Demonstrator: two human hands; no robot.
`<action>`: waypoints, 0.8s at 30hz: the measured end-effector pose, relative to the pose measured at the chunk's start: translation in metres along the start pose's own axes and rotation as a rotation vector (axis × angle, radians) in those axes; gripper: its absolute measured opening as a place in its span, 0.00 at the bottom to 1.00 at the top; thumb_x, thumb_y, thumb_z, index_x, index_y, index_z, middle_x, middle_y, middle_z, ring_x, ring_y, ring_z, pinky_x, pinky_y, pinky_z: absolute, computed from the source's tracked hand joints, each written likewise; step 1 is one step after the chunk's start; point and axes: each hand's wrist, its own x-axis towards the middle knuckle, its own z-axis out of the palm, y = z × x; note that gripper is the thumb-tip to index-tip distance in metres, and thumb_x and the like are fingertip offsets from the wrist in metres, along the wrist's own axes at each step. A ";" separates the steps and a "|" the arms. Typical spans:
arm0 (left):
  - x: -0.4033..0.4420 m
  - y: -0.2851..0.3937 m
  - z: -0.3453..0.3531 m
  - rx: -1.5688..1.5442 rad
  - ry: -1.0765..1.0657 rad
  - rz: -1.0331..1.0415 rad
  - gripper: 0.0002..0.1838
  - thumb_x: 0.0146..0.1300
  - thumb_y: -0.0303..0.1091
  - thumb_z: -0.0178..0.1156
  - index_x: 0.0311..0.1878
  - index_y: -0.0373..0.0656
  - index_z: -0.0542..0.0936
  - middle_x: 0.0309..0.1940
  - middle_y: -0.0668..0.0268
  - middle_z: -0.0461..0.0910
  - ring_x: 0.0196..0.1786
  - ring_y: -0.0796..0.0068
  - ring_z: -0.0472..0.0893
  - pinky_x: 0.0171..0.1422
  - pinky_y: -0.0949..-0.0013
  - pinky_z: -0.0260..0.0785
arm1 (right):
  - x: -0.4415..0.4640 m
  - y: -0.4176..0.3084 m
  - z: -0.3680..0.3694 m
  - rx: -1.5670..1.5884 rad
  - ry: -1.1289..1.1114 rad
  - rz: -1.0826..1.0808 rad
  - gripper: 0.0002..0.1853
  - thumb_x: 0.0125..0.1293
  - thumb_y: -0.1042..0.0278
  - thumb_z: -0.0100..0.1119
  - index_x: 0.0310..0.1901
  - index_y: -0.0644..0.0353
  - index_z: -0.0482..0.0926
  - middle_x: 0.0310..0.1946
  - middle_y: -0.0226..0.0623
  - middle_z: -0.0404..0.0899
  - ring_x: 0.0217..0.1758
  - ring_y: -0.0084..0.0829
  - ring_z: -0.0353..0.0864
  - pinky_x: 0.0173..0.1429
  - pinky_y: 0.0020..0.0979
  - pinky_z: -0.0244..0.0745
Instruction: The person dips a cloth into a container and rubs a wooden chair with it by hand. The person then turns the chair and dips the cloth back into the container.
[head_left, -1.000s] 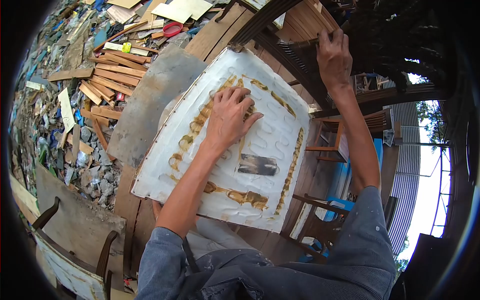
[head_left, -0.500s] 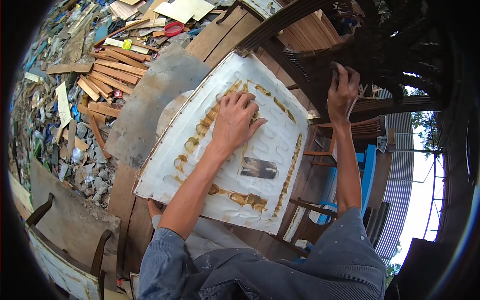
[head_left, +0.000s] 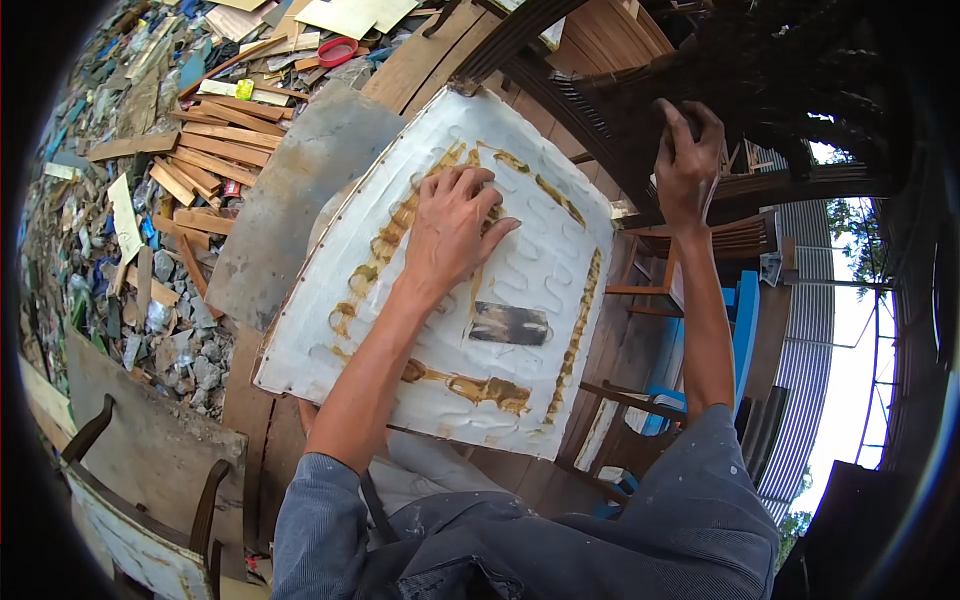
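A white seat panel (head_left: 560,270) with yellow-brown glue-like streaks and wavy marks lies tilted in front of me, joined to a dark wooden chair frame (head_left: 590,130). A dark rectangular patch (head_left: 508,324) shows on the panel. My left hand (head_left: 450,225) rests on the panel's upper middle, fingers bent and thumb apart, with nothing visible in it. My right hand (head_left: 688,165) is at the dark slatted chair back (head_left: 770,110), its fingers curled together. Whatever is between those fingers is too small or hidden to make out.
Rubble and wood scraps (head_left: 225,140) cover the ground at left, beside a grey board (head_left: 300,190). Another chair (head_left: 150,520) stands at lower left. Wooden chairs and a blue piece of furniture (head_left: 745,335) are at right. A red oval dish (head_left: 337,51) lies at the upper left.
My right hand moved down along the dark chair back, then stayed near that height with its fingers curled. My left hand remains on the panel; the view has shifted slightly.
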 end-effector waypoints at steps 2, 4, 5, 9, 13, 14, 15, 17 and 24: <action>0.000 0.002 -0.002 -0.003 -0.006 -0.003 0.16 0.62 0.46 0.74 0.43 0.43 0.87 0.59 0.63 0.83 0.67 0.56 0.76 0.73 0.52 0.64 | 0.024 0.002 0.004 0.011 0.071 -0.116 0.24 0.57 0.88 0.65 0.55 0.55 0.86 0.53 0.41 0.81 0.55 0.46 0.82 0.53 0.42 0.84; 0.000 0.002 -0.001 -0.003 -0.008 -0.012 0.16 0.62 0.46 0.75 0.43 0.44 0.88 0.59 0.63 0.83 0.67 0.56 0.76 0.73 0.52 0.64 | 0.016 0.013 0.017 -0.032 -0.014 -0.133 0.25 0.55 0.88 0.65 0.55 0.56 0.86 0.53 0.41 0.81 0.54 0.45 0.81 0.52 0.41 0.84; -0.001 0.002 0.000 -0.003 -0.011 -0.006 0.16 0.62 0.46 0.74 0.43 0.44 0.87 0.59 0.63 0.83 0.67 0.56 0.76 0.72 0.52 0.64 | 0.009 0.015 0.021 -0.052 -0.056 -0.143 0.25 0.55 0.88 0.66 0.55 0.56 0.86 0.53 0.41 0.81 0.54 0.45 0.81 0.52 0.40 0.85; 0.000 0.002 0.000 0.014 -0.006 0.002 0.16 0.63 0.46 0.74 0.43 0.44 0.87 0.59 0.64 0.83 0.67 0.56 0.76 0.72 0.52 0.64 | -0.064 0.029 0.026 -0.091 -0.156 -0.063 0.26 0.54 0.90 0.63 0.55 0.56 0.85 0.51 0.43 0.82 0.53 0.46 0.83 0.56 0.43 0.83; 0.001 0.000 0.001 0.031 -0.011 0.009 0.16 0.62 0.47 0.74 0.43 0.45 0.87 0.60 0.64 0.83 0.67 0.56 0.76 0.72 0.52 0.64 | -0.065 0.021 0.018 -0.060 -0.106 -0.038 0.23 0.56 0.88 0.64 0.55 0.58 0.83 0.48 0.42 0.82 0.47 0.44 0.83 0.49 0.41 0.84; 0.001 0.001 0.001 0.031 -0.011 0.003 0.16 0.62 0.47 0.74 0.43 0.45 0.87 0.60 0.64 0.83 0.67 0.57 0.76 0.72 0.52 0.64 | -0.052 0.015 0.021 -0.051 -0.082 -0.056 0.22 0.57 0.87 0.64 0.54 0.59 0.82 0.47 0.42 0.82 0.47 0.44 0.83 0.48 0.40 0.84; 0.000 0.002 0.000 0.031 -0.013 -0.002 0.16 0.62 0.47 0.75 0.43 0.45 0.87 0.60 0.64 0.82 0.67 0.57 0.76 0.72 0.53 0.64 | -0.039 0.010 0.024 -0.041 -0.059 -0.071 0.21 0.57 0.87 0.64 0.53 0.59 0.82 0.47 0.41 0.82 0.47 0.44 0.83 0.48 0.40 0.84; 0.000 0.002 0.001 0.034 -0.015 0.001 0.16 0.62 0.47 0.75 0.43 0.45 0.87 0.60 0.64 0.82 0.67 0.57 0.76 0.72 0.53 0.64 | -0.011 0.006 0.044 -0.070 0.000 -0.105 0.20 0.57 0.86 0.65 0.51 0.59 0.82 0.46 0.41 0.81 0.47 0.43 0.83 0.47 0.40 0.84; -0.001 0.000 0.002 0.036 -0.007 0.019 0.16 0.63 0.47 0.74 0.43 0.45 0.87 0.60 0.64 0.82 0.67 0.57 0.76 0.72 0.53 0.63 | -0.051 0.011 0.036 -0.156 -0.063 -0.047 0.19 0.56 0.87 0.64 0.49 0.59 0.82 0.47 0.41 0.79 0.48 0.44 0.82 0.46 0.41 0.84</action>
